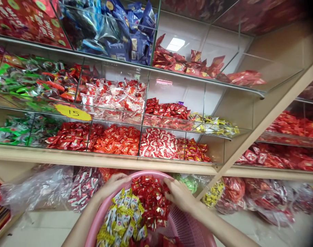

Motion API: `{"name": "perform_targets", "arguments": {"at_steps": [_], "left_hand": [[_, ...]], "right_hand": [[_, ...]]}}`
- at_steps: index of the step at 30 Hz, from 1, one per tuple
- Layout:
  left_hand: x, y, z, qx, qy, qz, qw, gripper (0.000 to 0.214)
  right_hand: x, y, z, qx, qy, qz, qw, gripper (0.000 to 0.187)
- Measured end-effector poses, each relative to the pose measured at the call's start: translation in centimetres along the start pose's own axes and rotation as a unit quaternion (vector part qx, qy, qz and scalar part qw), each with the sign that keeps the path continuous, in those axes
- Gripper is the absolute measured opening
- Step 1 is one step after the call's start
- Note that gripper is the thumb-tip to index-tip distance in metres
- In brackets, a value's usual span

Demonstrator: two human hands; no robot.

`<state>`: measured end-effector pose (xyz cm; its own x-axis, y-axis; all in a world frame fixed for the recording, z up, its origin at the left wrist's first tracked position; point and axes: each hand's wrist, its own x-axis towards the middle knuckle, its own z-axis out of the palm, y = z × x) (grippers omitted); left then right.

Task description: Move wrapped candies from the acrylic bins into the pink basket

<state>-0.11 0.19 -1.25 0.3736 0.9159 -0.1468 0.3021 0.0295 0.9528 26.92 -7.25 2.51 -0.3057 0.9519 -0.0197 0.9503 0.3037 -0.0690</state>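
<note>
A pink plastic basket (194,230) sits low in the middle of the view, filled with red wrapped candies (151,199) and yellow-and-white wrapped candies (125,214). My left hand (113,183) curls over the basket's far left rim, fingers wrapped on the edge. My right hand (179,193) reaches in from the right, its fingers closed into the pile of red candies. Both forearms stretch down to the bottom edge.
Glass-fronted shelf bins (171,118) ahead hold red, white, green and yellow wrapped sweets, with blue packets on top. A yellow tag marked 15 (72,112) sticks on the glass. Clear bags of candy (38,190) lie under the wooden shelf edge (107,161).
</note>
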Motion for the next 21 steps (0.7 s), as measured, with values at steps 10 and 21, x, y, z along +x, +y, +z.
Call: {"name": "perform_targets", "arguments": {"at_steps": [10,21], "left_hand": [[0.0,0.0,-0.2,0.002,0.001,-0.007,1.000,0.040],[-0.1,-0.1,-0.2,0.002,0.001,-0.003,1.000,0.042]], "right_hand": [[0.6,-0.3,1.7,0.067,0.035,0.010,0.997,0.024],[0.8,0.1,3.7,0.143,0.098,-0.003,0.985,0.023]]}}
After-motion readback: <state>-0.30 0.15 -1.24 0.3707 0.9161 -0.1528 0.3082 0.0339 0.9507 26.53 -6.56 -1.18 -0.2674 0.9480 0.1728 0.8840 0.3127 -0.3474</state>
